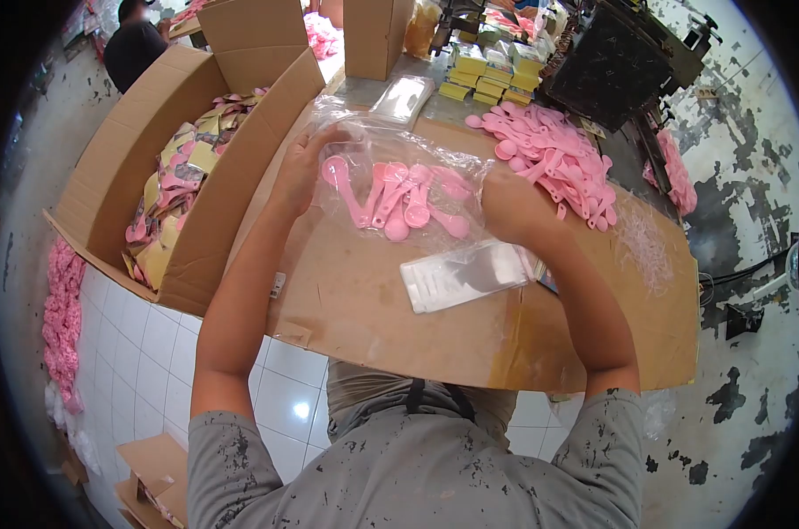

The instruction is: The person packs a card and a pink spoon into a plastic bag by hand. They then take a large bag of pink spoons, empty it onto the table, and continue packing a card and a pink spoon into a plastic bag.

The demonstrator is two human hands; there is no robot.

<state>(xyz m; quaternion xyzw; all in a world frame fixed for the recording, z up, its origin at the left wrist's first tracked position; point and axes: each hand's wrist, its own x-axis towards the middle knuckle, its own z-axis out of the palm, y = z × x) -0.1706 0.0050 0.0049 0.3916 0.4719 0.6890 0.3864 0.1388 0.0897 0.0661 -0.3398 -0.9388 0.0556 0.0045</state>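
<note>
From my remote seat, the clear bag (443, 204) sits right of the open carton (227, 189), on the worktop (346, 291), pink spoons (417, 189) showing through. My left grip (302, 163) curls closed on film at its carton-side edge; my right grip (509, 207), fisted, pinches the edge farthest from the carton. I judge the film light, limp, slippery, easily torn: hold it by edges.

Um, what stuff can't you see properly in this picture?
All in the head view:
1. Right hand: its fingertips are hidden behind the hand itself.
2. Pink spoons in the clear bag: shiny, creased plastic blurs some.
3. Carton: packets hide its bottom.
4. Spoon pile: top spoons cover lower ones.
5. Tall cardboard box: the top edge cuts it off.
</note>
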